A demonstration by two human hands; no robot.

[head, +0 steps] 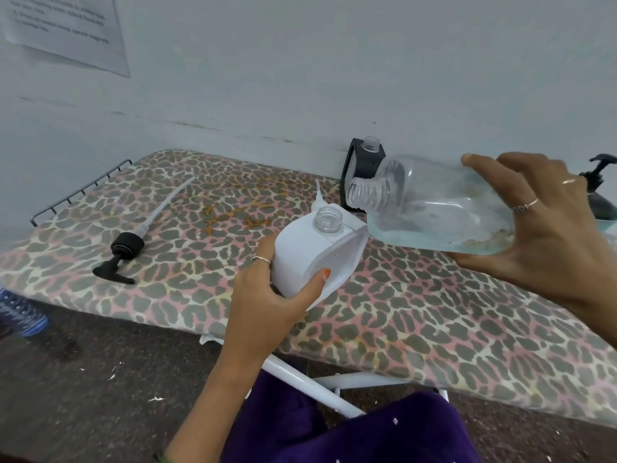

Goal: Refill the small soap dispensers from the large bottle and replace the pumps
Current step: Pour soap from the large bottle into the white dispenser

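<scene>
My left hand (267,295) grips a small white dispenser (307,255) with an open clear neck, held upright just above the ironing board (434,322). My right hand (541,225) holds the large clear bottle (434,208) tipped on its side, its open mouth just above and to the right of the dispenser's neck. A little pale blue soap pools along the bottle's lower side. No liquid shows at the mouth. A black pump (122,255) with a long tube lies on the board at left. Behind the white dispenser a white pump (319,198) is partly hidden.
A black dispenser (364,158) with an open neck stands by the wall behind the large bottle. Another dark dispenser (597,192) with its pump on stands at far right. A wire rack (76,192) edges the board's left end. A paper notice (66,28) hangs on the wall.
</scene>
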